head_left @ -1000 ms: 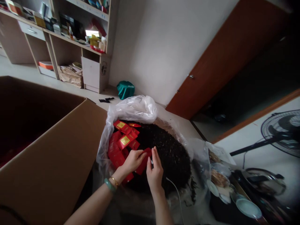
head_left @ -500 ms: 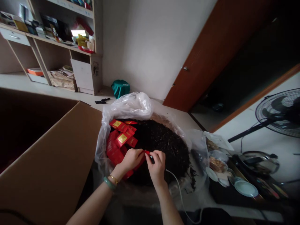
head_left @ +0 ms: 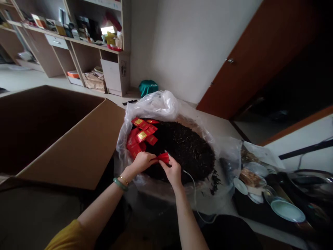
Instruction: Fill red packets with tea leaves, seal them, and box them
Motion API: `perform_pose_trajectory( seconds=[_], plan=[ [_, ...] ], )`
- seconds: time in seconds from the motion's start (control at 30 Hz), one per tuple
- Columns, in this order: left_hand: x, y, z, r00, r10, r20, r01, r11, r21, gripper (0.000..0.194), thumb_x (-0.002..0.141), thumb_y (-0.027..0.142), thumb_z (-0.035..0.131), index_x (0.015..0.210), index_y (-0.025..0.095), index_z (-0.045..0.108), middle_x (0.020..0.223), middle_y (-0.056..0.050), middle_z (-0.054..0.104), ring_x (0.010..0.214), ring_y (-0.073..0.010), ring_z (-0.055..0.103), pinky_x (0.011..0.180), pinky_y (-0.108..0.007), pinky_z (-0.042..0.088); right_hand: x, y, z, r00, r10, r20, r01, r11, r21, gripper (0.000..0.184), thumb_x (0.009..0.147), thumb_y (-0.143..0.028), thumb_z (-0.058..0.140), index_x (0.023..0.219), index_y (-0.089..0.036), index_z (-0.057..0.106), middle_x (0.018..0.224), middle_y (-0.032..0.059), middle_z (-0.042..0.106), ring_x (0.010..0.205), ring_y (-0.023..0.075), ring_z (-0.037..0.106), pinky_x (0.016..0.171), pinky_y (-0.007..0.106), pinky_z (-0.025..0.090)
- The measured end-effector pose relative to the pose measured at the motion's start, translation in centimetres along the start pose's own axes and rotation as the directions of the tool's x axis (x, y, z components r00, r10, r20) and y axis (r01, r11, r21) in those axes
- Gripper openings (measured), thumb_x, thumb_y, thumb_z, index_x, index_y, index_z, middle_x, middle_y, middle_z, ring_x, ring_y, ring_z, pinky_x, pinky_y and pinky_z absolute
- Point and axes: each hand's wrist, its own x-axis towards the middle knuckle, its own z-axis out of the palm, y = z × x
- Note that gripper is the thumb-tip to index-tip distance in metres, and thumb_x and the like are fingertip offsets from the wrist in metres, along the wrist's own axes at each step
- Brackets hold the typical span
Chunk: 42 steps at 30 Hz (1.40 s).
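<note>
A clear plastic bag [head_left: 158,106] holds a heap of dark loose tea leaves [head_left: 187,147], with several red packets with gold labels [head_left: 142,133] piled at its left side. Above the near edge of the heap, my left hand [head_left: 142,162] and my right hand [head_left: 173,172] both pinch one small red packet [head_left: 163,158] between them. My left wrist wears a green bangle and a thin gold bracelet. A thin white cable runs from my right hand down toward me.
A large open cardboard box [head_left: 59,139] stands at my left. Dishes and a bowl [head_left: 286,210] lie on a dark tray at the right. Shelves [head_left: 101,45] line the far wall, and a brown door [head_left: 247,62] stands at the right. A green bag [head_left: 147,86] lies on the floor.
The view has shifted and pulled back. Both hands stay closed on the red packet, which now shows more clearly between the fingers.
</note>
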Motion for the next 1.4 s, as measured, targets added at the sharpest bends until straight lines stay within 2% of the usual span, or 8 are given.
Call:
perform_pose_trajectory(
  seconds=[0.1, 0.3, 0.43, 0.53, 0.73, 1.03, 1.27, 1.4],
  plan=[
    [-0.8, 1.3, -0.2, 1.000, 0.025, -0.017, -0.023, 0.994, 0.106, 0.025, 0.088, 0.039, 0.056, 0.086, 0.019, 0.070, 0.076, -0.005, 0.070, 0.074, -0.0173, 0.064, 0.068, -0.026, 0.043, -0.1, 0.2, -0.3, 0.997, 0.004, 0.072, -0.008, 0.999, 0.051, 0.027, 0.078, -0.043, 0.062, 0.083, -0.018, 0.067, 0.078, 0.0062, 0.073, 0.071, 0.0213, 0.067, 0.071, 0.031, 0.053],
    [-2.8, 3.6, 0.7, 0.951, 0.009, -0.308, 0.054, 0.980, 0.194, 0.041, 0.083, 0.039, 0.063, 0.120, 0.021, 0.059, 0.103, -0.010, 0.068, 0.097, -0.0254, 0.057, 0.086, -0.040, 0.045, -1.5, 0.6, -1.2, 0.999, 0.021, -0.042, -0.011, 0.976, 0.218, 0.031, 0.082, -0.045, 0.056, 0.093, -0.017, 0.064, 0.087, 0.0082, 0.073, 0.078, 0.0209, 0.066, 0.075, 0.033, 0.053],
    [-4.2, 3.6, 1.6, 0.963, 0.059, -0.263, -0.040, 0.996, 0.078, 0.035, 0.087, 0.037, 0.057, 0.118, 0.020, 0.059, 0.095, -0.008, 0.064, 0.084, -0.0199, 0.056, 0.077, -0.033, 0.049, -3.2, 0.5, -1.6, 0.978, -0.009, 0.207, -0.061, 0.943, 0.328, 0.033, 0.078, -0.042, 0.064, 0.099, -0.017, 0.068, 0.093, 0.0067, 0.073, 0.085, 0.0222, 0.067, 0.083, 0.035, 0.052],
    [-4.9, 4.0, 1.9, 0.980, 0.114, -0.162, -0.103, 0.992, 0.076, 0.040, 0.085, 0.037, 0.059, 0.123, 0.022, 0.057, 0.099, -0.008, 0.064, 0.088, -0.0209, 0.056, 0.078, -0.034, 0.049, -4.0, 0.7, -1.2, 0.938, -0.005, 0.346, -0.101, 0.952, 0.288, 0.034, 0.080, -0.047, 0.060, 0.089, -0.017, 0.072, 0.081, 0.0048, 0.074, 0.076, 0.0216, 0.066, 0.072, 0.033, 0.053],
    [-5.7, 6.3, 1.8, 0.979, 0.013, -0.205, 0.052, 0.950, 0.306, 0.068, 0.073, 0.026, 0.072, 0.135, 0.031, 0.045, 0.136, -0.008, 0.052, 0.133, -0.0373, 0.031, 0.103, -0.056, 0.029, -4.1, 0.9, -0.2, 0.984, 0.120, 0.128, -0.154, 0.940, 0.304, 0.051, 0.081, -0.060, 0.051, 0.094, -0.016, 0.071, 0.091, 0.0103, 0.073, 0.084, 0.0260, 0.065, 0.079, 0.037, 0.051],
    [-4.8, 6.4, 1.4, 0.990, 0.021, -0.140, 0.016, 0.966, 0.260, 0.056, 0.078, 0.017, 0.064, 0.132, 0.025, 0.049, 0.133, -0.008, 0.056, 0.114, -0.0295, 0.049, 0.091, -0.044, 0.044, -5.0, -0.8, -1.0, 0.943, 0.235, 0.237, -0.327, 0.791, 0.517, 0.048, 0.075, -0.060, 0.059, 0.099, -0.020, 0.070, 0.096, 0.0060, 0.072, 0.093, 0.0253, 0.062, 0.090, 0.040, 0.046],
    [-5.2, 5.9, 2.2, 0.977, 0.084, -0.194, -0.048, 0.981, 0.187, 0.052, 0.076, 0.027, 0.068, 0.126, 0.020, 0.055, 0.121, -0.010, 0.063, 0.108, -0.0283, 0.052, 0.092, -0.043, 0.047, -4.9, -1.7, -1.8, 0.915, 0.185, 0.358, -0.305, 0.899, 0.316, 0.057, 0.080, -0.068, 0.047, 0.099, -0.018, 0.069, 0.098, 0.0065, 0.069, 0.100, 0.0258, 0.058, 0.099, 0.042, 0.037],
    [-4.7, 5.7, 2.1, 0.965, 0.101, -0.242, -0.070, 0.988, 0.135, 0.047, 0.076, 0.025, 0.068, 0.122, 0.019, 0.058, 0.115, -0.011, 0.065, 0.100, -0.0266, 0.055, 0.087, -0.042, 0.050, -4.2, -2.7, -2.3, 0.914, 0.102, 0.392, -0.184, 0.967, 0.179, 0.061, 0.085, -0.070, 0.035, 0.100, -0.021, 0.068, 0.099, 0.0049, 0.070, 0.112, 0.0271, 0.055, 0.113, 0.049, 0.011]
  ],
)
